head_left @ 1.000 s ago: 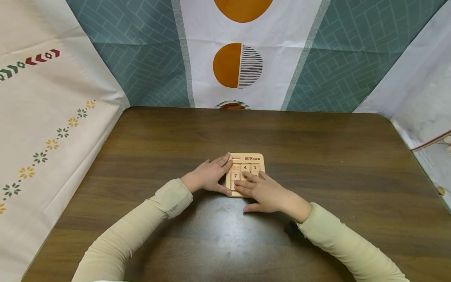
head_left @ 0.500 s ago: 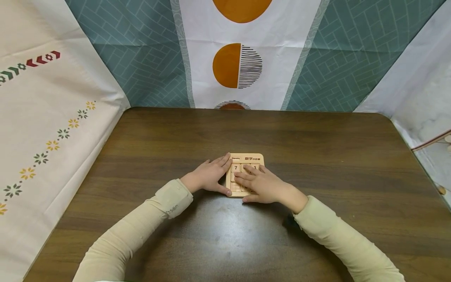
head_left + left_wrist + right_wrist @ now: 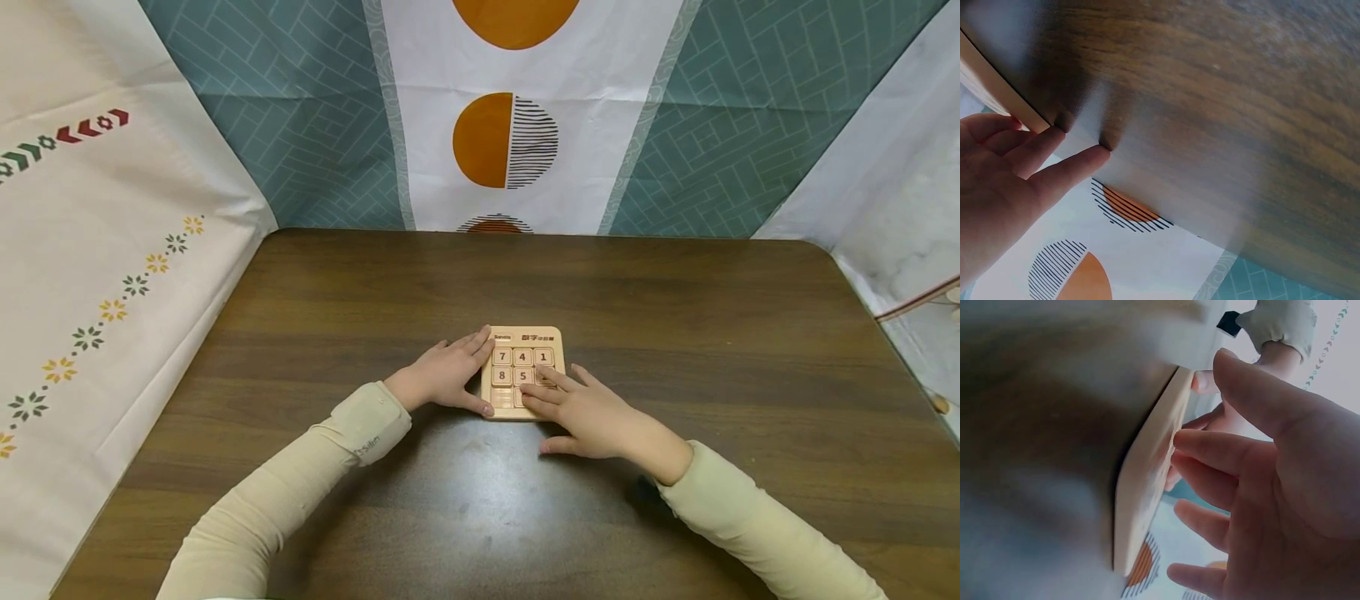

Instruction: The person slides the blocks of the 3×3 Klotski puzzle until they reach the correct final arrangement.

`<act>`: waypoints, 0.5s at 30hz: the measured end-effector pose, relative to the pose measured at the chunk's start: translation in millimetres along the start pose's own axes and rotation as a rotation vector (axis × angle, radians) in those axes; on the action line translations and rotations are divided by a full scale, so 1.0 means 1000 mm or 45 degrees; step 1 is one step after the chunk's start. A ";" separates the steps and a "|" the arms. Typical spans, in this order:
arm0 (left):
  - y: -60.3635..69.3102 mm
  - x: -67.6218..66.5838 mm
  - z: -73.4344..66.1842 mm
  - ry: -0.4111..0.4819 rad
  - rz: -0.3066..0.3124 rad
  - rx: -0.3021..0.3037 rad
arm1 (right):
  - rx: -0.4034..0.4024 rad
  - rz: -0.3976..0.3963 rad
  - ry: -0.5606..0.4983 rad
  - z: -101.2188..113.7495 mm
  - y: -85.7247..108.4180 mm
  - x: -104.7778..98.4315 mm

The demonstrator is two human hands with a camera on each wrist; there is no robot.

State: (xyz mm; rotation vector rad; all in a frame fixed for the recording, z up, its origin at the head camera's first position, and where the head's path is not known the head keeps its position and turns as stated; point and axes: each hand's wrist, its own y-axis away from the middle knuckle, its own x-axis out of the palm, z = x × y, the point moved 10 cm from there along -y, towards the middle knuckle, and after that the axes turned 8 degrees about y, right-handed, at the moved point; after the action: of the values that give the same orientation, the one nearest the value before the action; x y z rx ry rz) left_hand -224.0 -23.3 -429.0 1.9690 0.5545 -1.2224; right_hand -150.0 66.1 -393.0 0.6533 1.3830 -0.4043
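Right grip has slid nearer the person and rightward, baring the 8 tile and 5 tile. Fingers straight, spread, pinching nothing; fingertips over lower-right tiles. Number board lies on the tabletop, ahead and left of that grip — long axis seemingly away from the person. Left grip spread along its left edge. Near-left slot looks vacant, left of the right fingertips — a slide likely runs leftward. Covered tiles' numbers unreadable.

The number board is pale tan, the table grained brown, the sleeves cream.
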 end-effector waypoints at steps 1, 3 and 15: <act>0.000 0.000 0.000 -0.004 0.000 -0.001 | 0.005 0.004 -0.004 -0.001 0.002 0.001; 0.000 0.000 0.000 -0.009 -0.001 0.000 | 0.008 0.002 -0.018 -0.001 0.005 0.003; 0.001 0.000 -0.001 0.006 0.003 0.007 | -0.032 -0.016 -0.028 0.007 -0.007 0.005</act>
State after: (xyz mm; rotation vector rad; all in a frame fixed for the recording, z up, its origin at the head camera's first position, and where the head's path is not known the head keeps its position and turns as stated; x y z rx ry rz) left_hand -222.8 -22.9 -428.0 1.9765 0.5513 -1.2193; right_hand -147.8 57.1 -399.2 0.6184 1.3700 -0.4024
